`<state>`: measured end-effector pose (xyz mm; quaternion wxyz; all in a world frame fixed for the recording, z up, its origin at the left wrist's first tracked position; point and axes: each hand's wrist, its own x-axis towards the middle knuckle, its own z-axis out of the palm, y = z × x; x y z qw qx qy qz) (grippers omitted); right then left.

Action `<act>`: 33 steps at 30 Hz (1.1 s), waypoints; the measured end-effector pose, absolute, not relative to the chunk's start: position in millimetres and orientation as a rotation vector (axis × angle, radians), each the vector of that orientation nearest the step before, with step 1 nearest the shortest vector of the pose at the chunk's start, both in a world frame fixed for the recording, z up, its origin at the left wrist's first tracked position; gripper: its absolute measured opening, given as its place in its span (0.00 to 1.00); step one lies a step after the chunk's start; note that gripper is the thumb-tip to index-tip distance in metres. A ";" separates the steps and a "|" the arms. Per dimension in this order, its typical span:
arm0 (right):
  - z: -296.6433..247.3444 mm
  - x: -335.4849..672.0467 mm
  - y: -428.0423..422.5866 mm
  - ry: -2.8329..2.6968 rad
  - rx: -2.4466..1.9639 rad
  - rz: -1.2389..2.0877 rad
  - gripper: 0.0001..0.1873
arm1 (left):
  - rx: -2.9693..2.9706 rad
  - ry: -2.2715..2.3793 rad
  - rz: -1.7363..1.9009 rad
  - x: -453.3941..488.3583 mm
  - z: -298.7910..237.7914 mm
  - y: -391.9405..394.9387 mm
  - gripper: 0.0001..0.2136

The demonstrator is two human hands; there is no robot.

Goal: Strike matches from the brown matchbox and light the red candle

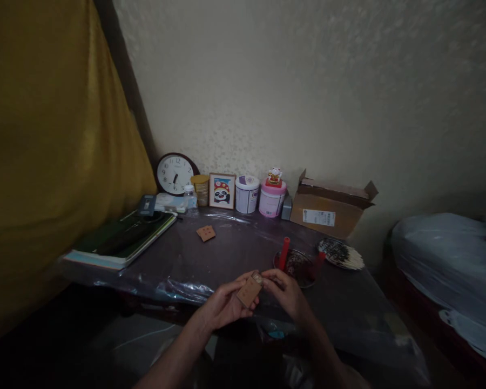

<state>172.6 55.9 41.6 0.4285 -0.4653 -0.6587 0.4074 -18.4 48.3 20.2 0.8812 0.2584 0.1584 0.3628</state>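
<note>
A small brown paper packet [249, 292] with dark marks on its face lies tilted in my left hand [231, 303], thumb and fingers round its edges. Something pale shows at the packet's upper end. My right hand [285, 290] pinches at that end; what lies between its fingertips is too small to tell. Farther back on the table are more brown packets [206, 233], overlapping. Just beyond my right hand stands a dish of dark bits [299, 263] with a red tube [284, 253] upright at its left and another red piece [319, 261] at its right.
A plastic-covered table [243, 243] carries a plate of dark-tipped pale sticks [341, 254]. Along the wall stand a clock [177, 174], a panda picture [222, 191], a white tub [247, 194], a pink tub [272, 198] and an open carton [328, 210]. Books [123, 240] lie left, beside a yellow curtain [60, 135].
</note>
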 end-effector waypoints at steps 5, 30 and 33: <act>38.9 174.1 59.8 -1.478 -1.139 1.092 0.12 | 0.557 0.317 0.765 -16.9 25.4 47.5 0.20; 53.5 173.1 54.9 -1.342 -1.085 0.923 0.15 | 0.578 0.352 0.905 -18.2 28.6 50.1 0.18; 52.8 171.0 54.6 -1.349 -1.124 0.878 0.13 | 0.563 0.330 0.926 -16.8 28.6 50.6 0.17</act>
